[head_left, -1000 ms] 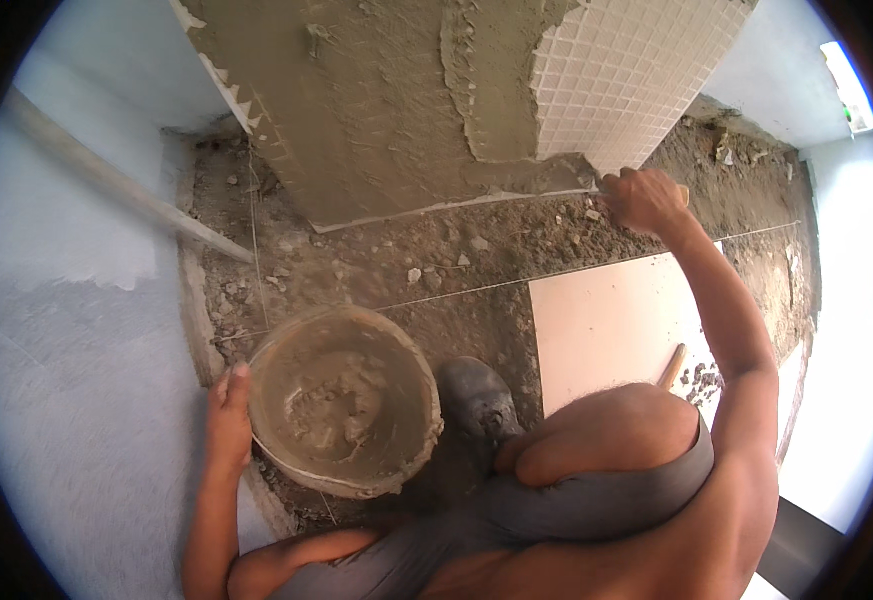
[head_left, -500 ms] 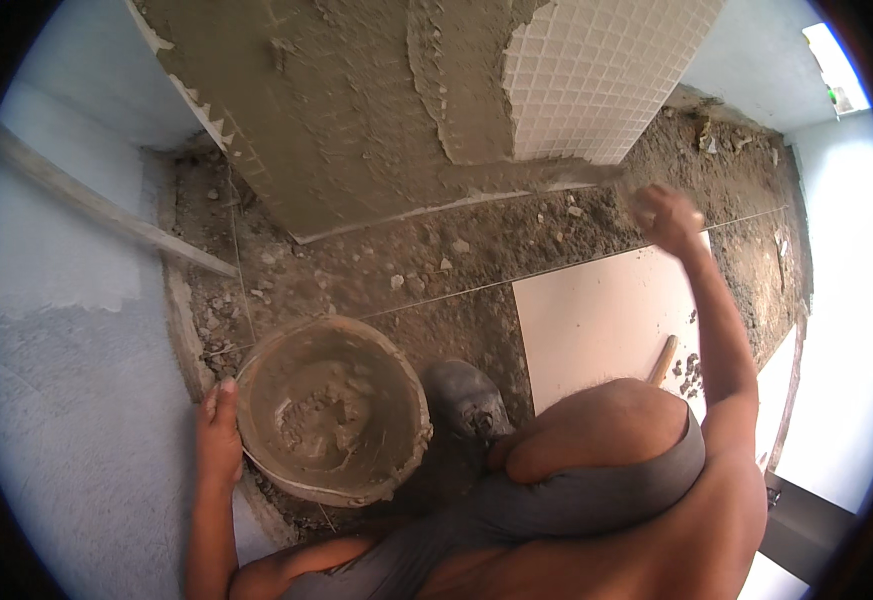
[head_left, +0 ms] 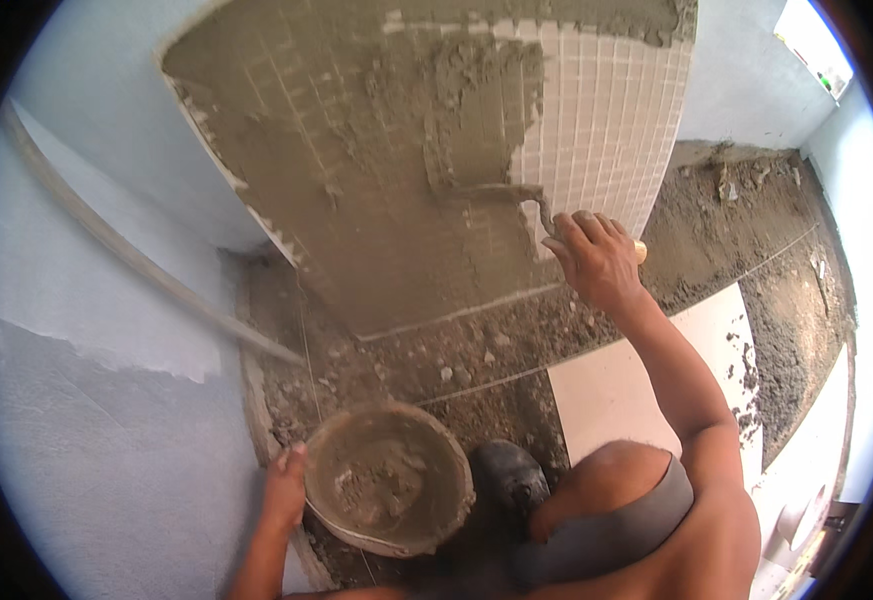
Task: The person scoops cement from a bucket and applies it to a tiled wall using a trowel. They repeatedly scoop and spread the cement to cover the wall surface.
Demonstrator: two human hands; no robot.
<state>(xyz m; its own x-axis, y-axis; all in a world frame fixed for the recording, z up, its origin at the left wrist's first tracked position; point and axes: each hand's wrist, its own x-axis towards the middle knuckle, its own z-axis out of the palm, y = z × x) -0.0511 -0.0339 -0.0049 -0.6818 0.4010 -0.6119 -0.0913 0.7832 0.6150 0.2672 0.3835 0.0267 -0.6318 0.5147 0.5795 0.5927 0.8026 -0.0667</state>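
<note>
My right hand (head_left: 601, 262) is closed around the wooden handle of a trowel (head_left: 496, 192). Its blade lies against the grey wet mortar (head_left: 356, 210) spread over the back of a large tile (head_left: 611, 120), which stands tilted in front of me. The right part of that back is bare, showing a pale raised grid. At the lower left, my left hand (head_left: 284, 492) grips the rim of a round bucket (head_left: 446, 470). Wet mortar (head_left: 381, 485) sits in the bottom of the bucket.
A pale tile (head_left: 601, 400) lies flat by my knee, with crumbs of mortar at its right edge. A taut string (head_left: 496, 382) crosses the rubbly soil (head_left: 476, 355). One pole (head_left: 146, 265) leans along the blue left wall (head_left: 86, 420). My shoe (head_left: 511, 475) is beside the bucket.
My right hand has swung left and forward from beside the tile's lower right corner, bringing the trowel onto the mortar. The view has tilted up. My left hand stays on the bucket.
</note>
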